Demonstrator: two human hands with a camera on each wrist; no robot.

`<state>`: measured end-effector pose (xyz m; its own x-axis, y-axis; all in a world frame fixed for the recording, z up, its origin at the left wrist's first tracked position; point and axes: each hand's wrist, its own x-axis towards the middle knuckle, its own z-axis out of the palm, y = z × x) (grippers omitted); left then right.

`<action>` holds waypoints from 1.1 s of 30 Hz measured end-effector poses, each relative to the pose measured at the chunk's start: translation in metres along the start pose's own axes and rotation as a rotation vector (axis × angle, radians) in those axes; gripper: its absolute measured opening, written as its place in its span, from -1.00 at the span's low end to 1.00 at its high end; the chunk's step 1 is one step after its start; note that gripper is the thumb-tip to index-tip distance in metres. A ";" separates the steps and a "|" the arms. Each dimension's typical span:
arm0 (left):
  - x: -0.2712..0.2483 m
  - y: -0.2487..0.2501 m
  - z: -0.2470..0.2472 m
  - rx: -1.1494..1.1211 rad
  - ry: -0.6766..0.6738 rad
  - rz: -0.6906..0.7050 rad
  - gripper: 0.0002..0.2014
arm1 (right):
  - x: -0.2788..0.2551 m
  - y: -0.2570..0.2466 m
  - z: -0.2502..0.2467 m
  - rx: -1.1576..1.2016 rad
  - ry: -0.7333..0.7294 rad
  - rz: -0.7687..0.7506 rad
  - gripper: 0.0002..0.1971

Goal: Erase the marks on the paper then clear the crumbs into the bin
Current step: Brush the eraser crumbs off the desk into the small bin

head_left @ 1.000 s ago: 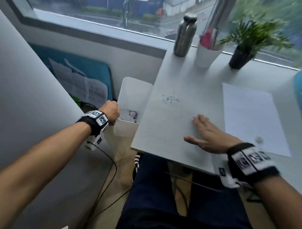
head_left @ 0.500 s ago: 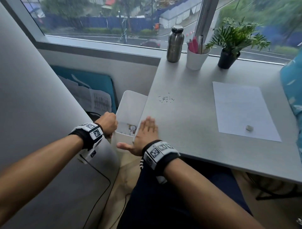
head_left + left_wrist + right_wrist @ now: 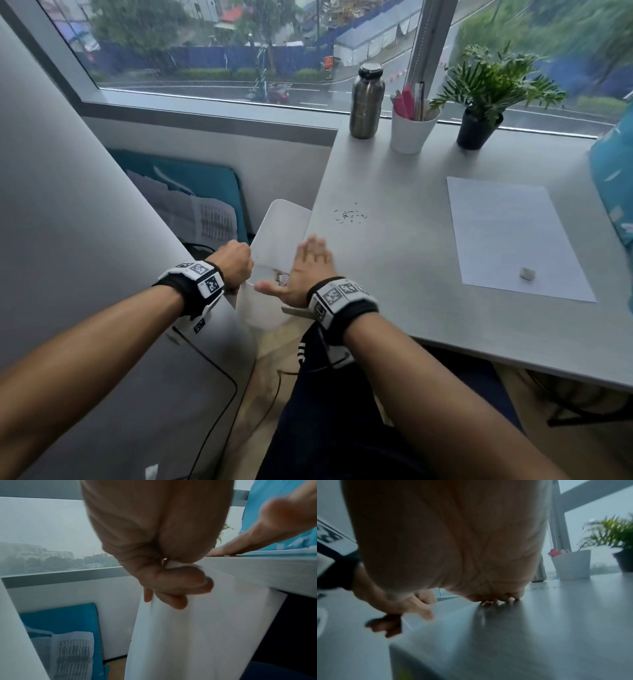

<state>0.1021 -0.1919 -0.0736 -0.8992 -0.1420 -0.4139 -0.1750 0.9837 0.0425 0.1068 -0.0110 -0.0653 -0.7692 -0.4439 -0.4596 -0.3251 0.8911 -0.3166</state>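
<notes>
My left hand (image 3: 234, 262) grips the near rim of the white bin (image 3: 279, 229), thumb and curled fingers pinching its edge; the bin is held against the left edge of the desk (image 3: 404, 274). My right hand (image 3: 308, 270) lies flat at that same edge, fingers straight and together, thumb spread out over the bin's opening. A small scatter of dark crumbs (image 3: 349, 216) sits on the desk beyond my fingertips, apart from them. Further right lies the paper (image 3: 507, 233), with a small eraser (image 3: 526, 273) on its near right corner.
</notes>
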 end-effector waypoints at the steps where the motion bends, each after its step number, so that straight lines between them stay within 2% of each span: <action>1: 0.003 0.002 -0.004 -0.009 0.014 -0.010 -0.66 | 0.004 -0.008 -0.002 0.010 -0.018 -0.043 0.27; 3: 0.010 0.002 -0.014 0.001 0.036 -0.027 -0.77 | 0.013 0.004 -0.022 0.006 0.038 -0.048 0.20; 6: 0.020 0.005 -0.023 0.027 0.021 -0.038 -0.76 | 0.027 0.072 -0.058 -0.067 0.181 0.148 0.19; 9: 0.027 0.010 -0.029 0.079 0.024 -0.004 -0.75 | 0.030 0.133 -0.079 -0.079 0.128 0.348 0.23; 11: 0.033 0.012 -0.033 0.094 0.032 0.015 -0.75 | 0.033 0.129 -0.076 -0.094 0.113 0.344 0.28; 13: 0.037 0.014 -0.038 0.123 0.036 0.031 -0.74 | 0.040 0.086 -0.059 -0.095 0.141 0.207 0.31; 15: 0.040 0.016 -0.043 0.123 0.046 0.026 -0.74 | 0.050 0.030 -0.039 -0.025 0.083 0.051 0.31; 18: 0.042 0.022 -0.050 0.138 0.042 0.028 -0.77 | 0.060 -0.021 -0.036 -0.055 -0.008 -0.040 0.24; 21: 0.046 0.020 -0.049 0.119 0.042 0.053 -0.71 | 0.071 0.002 -0.059 -0.099 0.111 -0.052 0.14; 23: 0.048 0.019 -0.047 0.105 0.051 0.040 -0.76 | 0.075 0.042 -0.081 -0.122 0.179 0.035 0.14; 26: 0.051 0.021 -0.047 0.104 0.044 0.051 -0.75 | 0.074 0.103 -0.103 -0.141 0.139 0.232 0.21; 28: 0.052 0.020 -0.045 0.119 0.034 0.063 -0.76 | 0.070 0.114 -0.100 -0.143 0.086 0.302 0.29; 29: 0.054 0.019 -0.044 0.120 0.034 0.065 -0.75 | 0.068 0.104 -0.094 -0.151 0.085 0.272 0.36; 31: 0.056 0.020 -0.042 0.126 0.032 0.060 -0.74 | 0.065 0.066 -0.075 -0.158 0.124 0.062 0.44; 33: 0.055 0.021 -0.041 0.128 0.044 0.052 -0.74 | 0.059 0.020 -0.054 -0.157 0.066 -0.190 0.32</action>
<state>0.0327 -0.1836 -0.0583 -0.9230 -0.0920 -0.3736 -0.0772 0.9955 -0.0544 0.0248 -0.0144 -0.0540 -0.7185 -0.6027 -0.3471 -0.5452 0.7980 -0.2569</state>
